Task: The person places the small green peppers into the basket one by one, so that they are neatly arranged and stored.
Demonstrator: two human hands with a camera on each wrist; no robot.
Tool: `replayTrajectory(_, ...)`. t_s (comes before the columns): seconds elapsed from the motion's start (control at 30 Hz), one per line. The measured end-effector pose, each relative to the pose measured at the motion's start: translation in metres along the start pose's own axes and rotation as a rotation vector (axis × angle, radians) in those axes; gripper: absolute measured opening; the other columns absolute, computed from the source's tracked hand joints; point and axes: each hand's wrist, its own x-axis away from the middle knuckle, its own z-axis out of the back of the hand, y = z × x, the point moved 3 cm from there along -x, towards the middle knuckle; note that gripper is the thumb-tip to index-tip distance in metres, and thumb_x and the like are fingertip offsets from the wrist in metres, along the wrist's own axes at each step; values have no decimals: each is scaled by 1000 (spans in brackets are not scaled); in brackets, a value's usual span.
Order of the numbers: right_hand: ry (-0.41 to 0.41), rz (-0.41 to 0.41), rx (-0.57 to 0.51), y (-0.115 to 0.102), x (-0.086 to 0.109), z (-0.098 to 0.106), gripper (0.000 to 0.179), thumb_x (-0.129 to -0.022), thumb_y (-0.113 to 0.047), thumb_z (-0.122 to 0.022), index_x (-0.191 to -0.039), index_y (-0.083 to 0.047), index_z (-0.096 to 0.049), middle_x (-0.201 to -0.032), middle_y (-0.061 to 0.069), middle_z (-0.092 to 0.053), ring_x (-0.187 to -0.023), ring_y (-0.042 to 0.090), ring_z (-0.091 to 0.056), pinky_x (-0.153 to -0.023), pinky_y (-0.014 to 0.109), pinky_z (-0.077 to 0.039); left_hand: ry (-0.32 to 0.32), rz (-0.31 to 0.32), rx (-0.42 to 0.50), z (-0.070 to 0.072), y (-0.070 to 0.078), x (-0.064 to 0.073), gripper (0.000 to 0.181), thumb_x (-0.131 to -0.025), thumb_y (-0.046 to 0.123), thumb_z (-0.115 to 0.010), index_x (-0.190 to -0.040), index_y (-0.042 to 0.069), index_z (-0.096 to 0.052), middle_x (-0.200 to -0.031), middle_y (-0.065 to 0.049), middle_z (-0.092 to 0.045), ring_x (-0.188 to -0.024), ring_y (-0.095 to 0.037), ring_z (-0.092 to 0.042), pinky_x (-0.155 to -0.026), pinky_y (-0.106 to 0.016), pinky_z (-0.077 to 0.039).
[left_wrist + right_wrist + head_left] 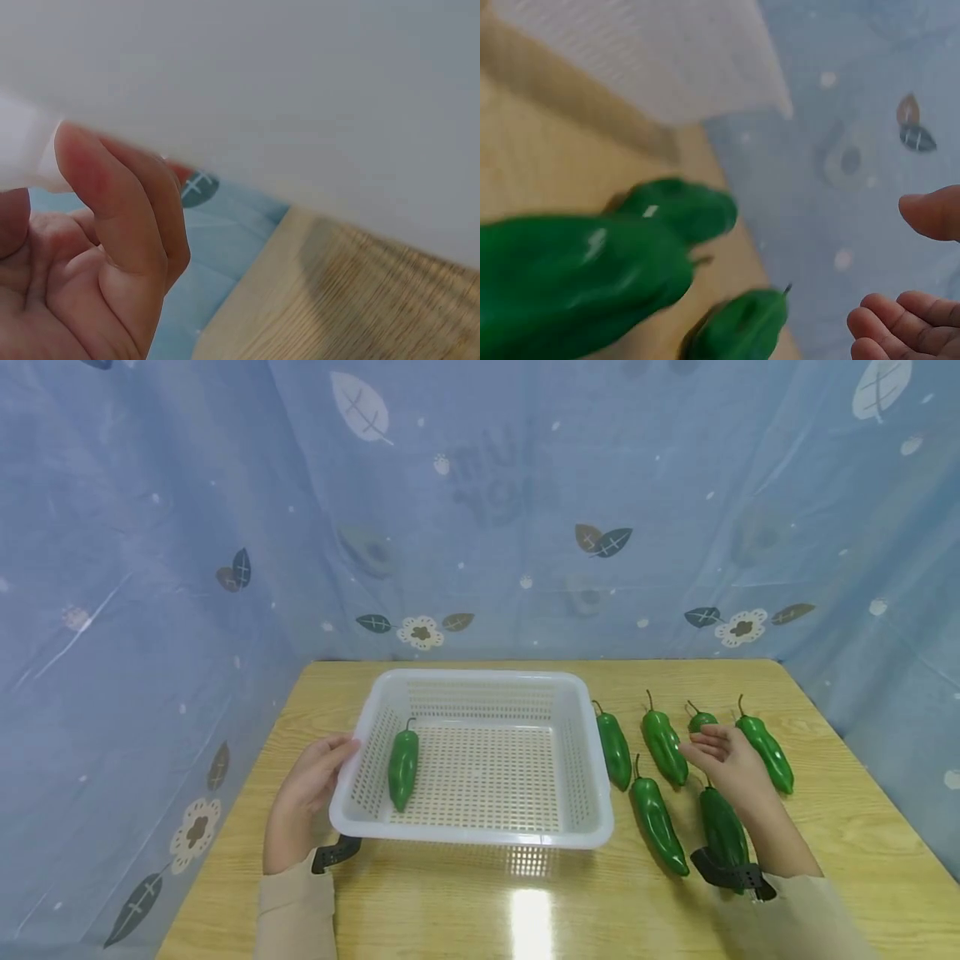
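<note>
1. While the right sleeve [787, 918] and its black wrist strap [731, 875] crossed the near side of the table [420, 902], one green pepper [723, 827] lay partly beneath them; care was advised not to roll it.
2. A second pepper [658, 828] lay just left of it. The step in hand was judged to be picking up one pepper with the basket steadied. Sound practice called for a light pinch on the thick body, a clean upward lift and no tugging at the thin stem.
3. The white basket [480, 837] lay left of the loose peppers and contained one pepper [403, 768], lengthwise near its left wall.
4. The left hand [311, 777] grasped the basket's left rim, its fingers bent at the edge. That hold was judged enough to steady the basket.
5. The right hand [726, 762] was released: fingers gently bent, thumb well apart, nothing between them. The gap was judged wide enough for one pepper. Contact with the pepper [701, 720] partly hidden behind its fingers could not be told from the head view.
6. Farther off, one pepper [615, 750] lay just beside the basket, another [663, 747] next to it, and one [767, 753] at far right. Blue patterned cloth [480, 543] hung behind the table.
</note>
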Motion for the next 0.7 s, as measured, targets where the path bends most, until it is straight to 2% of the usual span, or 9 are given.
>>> replayTrajectory(0.2, 40, -43, 35, 32, 15, -1, 83, -97, -44, -48, -144, 14, -11, -140, 37, -29, -127, 50, -33, -96, 58, -39, -7, -8, 3, 0, 0, -1, 53, -101, 26, -45, -134, -15, -37, -103, -8, -68, -88, -16, -69, -75, -35, -58)
replayTrajectory(0.3, 71, -45, 37, 44, 21, -2, 81, -97, -39, -50, -143, 15, -11, -139, 38, -29, -126, 52, -33, -97, 60, -37, -15, -12, 8, 0, 0, -1, 54, -101, 26, -46, -134, -15, -37, -101, -5, -69, -88, -16, -69, -75, -34, -58)
replayTrajectory(0.57, 110, -61, 15, 64, 34, -7, 84, -96, -35, -54, -143, 17, -6, -142, 41, -21, -130, 56, -24, -105, 63, -27, -21, -30, 0, 4, -4, -1, 52, -102, 27, -44, -131, -16, -38, -96, 2, -69, -87, -14, -69, -73, -33, -58)
replayTrajectory(0.7, 105, -104, 63, 76, 41, -9, 87, -96, -39, -54, -143, 17, -6, -143, 42, -19, -130, 57, -23, -103, 65, -29, -21, -23, -7, 4, -7, -4, 53, -101, 29, -45, -130, -15, -40, -97, 2, -69, -88, -14, -69, -74, -33, -58)
